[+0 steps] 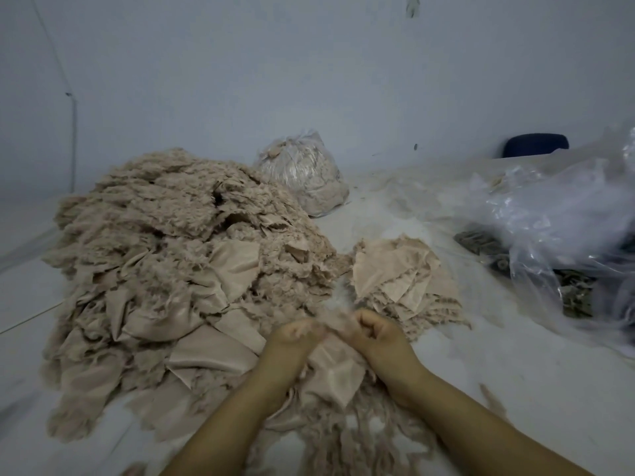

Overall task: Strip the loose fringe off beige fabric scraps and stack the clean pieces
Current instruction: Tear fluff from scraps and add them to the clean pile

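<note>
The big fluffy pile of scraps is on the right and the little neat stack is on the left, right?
Not quite. The head view shows the big fluffy pile on the left and the little stack on the right, just beyond both hands.

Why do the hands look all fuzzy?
Head view: both hands are motion-blurred as they grip the scrap; the plastic bag on the right is smeared too, the light is dim and bluish, and the wide lens bends the edges.
</note>
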Motion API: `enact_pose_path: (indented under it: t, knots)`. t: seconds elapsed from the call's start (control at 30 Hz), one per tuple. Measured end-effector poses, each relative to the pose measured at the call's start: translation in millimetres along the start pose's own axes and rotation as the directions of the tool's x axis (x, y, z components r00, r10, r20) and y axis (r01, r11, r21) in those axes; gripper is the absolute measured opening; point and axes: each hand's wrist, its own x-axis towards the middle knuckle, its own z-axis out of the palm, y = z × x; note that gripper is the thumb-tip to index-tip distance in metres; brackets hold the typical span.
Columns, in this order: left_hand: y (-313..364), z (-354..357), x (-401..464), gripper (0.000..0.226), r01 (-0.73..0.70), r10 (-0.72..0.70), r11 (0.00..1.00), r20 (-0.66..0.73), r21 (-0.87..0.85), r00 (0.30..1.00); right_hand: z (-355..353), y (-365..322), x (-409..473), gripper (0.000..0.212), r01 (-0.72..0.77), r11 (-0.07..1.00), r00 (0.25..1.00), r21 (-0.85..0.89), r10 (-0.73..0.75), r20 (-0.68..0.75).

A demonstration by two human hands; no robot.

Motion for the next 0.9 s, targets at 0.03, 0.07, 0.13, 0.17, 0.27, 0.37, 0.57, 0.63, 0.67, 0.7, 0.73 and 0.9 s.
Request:
enact_pose_path:
  t: [0.03,0.07,0.13,0.17,0.27,0.37,0.57,0.63,0.67,0.7,0.73,0.9]
  knots:
    - [1,0,3,0.015,0.006,-0.017,0.994,-0.105,-0.111,0.994,0,-1,1,0.019,0.004,1.000,0.999,-0.001,-0.004,-0.035]
    - [2,-2,6,0.014,0.001,-0.043,0.975,-0.185,-0.221,0.982,-2,-2,3,0.022,0.001,1.000,0.996,0.002,-0.001,-0.086]
    - [6,-8,8,0.015,-0.026,-0.075,0.932,-0.263,-0.360,0.962,-6,-5,6,0.023,-0.002,1.000,0.988,0.002,0.002,-0.155]
    - [6,-10,7,0.014,-0.037,-0.076,0.924,-0.278,-0.380,0.958,-8,-6,6,0.022,-0.002,1.000,0.988,-0.012,0.000,-0.154]
    - [4,-13,7,0.014,-0.057,-0.065,0.920,-0.295,-0.389,0.953,-8,-6,7,0.021,0.006,0.999,0.994,-0.034,-0.009,-0.111]
    - [3,-15,8,0.017,-0.068,-0.094,0.888,-0.325,-0.454,0.941,-8,-7,7,0.020,0.019,1.000,0.991,-0.003,-0.019,-0.135]
    - [3,-35,17,0.022,-0.094,-0.201,0.810,-0.425,-0.578,0.883,-22,-16,7,0.021,0.009,1.000,1.000,-0.008,-0.009,0.006]
    - [2,-38,16,0.025,-0.098,-0.142,0.850,-0.403,-0.518,0.904,-19,-16,-1,0.026,-0.032,0.994,0.963,-0.106,0.060,0.264]
    - [0,-37,15,0.028,-0.101,-0.084,0.877,-0.356,-0.470,0.931,-17,-17,-4,0.029,-0.002,0.984,0.952,-0.180,0.057,0.302]
    - [-1,-35,13,0.033,-0.099,-0.023,0.905,-0.281,-0.414,0.959,-14,-17,-4,0.032,0.048,0.972,0.958,-0.230,0.020,0.286]
    - [-3,-32,10,0.037,-0.088,0.022,0.929,-0.184,-0.358,0.983,-11,-17,-3,0.035,0.091,0.966,0.973,-0.242,-0.034,0.230]
    - [-5,-15,-1,0.023,-0.055,0.087,0.981,0.173,-0.185,0.981,6,-13,0,0.025,0.088,0.988,0.987,-0.128,-0.069,0.144]
